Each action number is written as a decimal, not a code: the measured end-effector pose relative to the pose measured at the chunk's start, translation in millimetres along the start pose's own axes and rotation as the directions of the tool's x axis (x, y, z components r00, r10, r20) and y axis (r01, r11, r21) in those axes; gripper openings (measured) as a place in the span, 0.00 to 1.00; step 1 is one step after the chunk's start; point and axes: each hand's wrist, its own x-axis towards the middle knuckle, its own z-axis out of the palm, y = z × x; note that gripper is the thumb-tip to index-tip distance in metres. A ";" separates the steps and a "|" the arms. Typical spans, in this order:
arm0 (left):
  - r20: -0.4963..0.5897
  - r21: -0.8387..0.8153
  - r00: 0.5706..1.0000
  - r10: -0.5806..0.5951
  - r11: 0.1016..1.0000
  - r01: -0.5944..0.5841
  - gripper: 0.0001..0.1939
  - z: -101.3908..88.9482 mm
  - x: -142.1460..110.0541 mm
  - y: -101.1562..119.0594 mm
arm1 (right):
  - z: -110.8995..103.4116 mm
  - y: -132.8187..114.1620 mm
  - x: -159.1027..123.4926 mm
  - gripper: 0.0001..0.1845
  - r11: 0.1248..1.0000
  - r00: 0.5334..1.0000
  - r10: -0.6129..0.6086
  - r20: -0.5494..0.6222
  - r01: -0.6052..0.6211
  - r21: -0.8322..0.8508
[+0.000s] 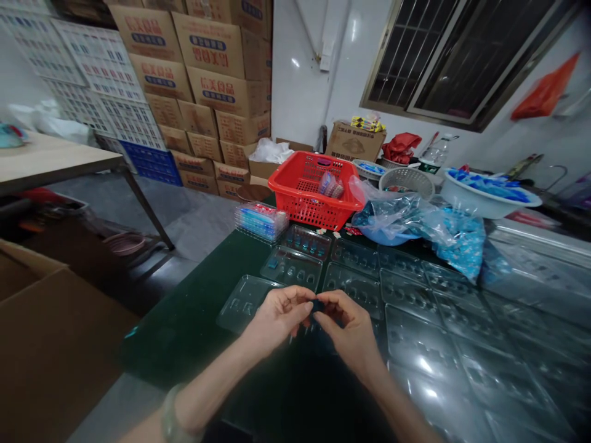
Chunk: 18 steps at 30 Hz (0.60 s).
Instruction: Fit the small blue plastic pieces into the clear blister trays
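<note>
Left hand (279, 317) and right hand (346, 326) pinch a small dark piece (317, 305) in their fingers; clear blister trays (355, 289) lie beside

cardboard cartons (210, 77) read 食品 in red (other print too blurred)
</note>
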 end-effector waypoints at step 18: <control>0.005 -0.190 0.999 0.049 0.981 -0.047 0.09 9.2 -11.2 -13.4 | 2.5 -4.1 -9.2 0.11 0.942 0.990 0.098 0.102 -0.125 0.310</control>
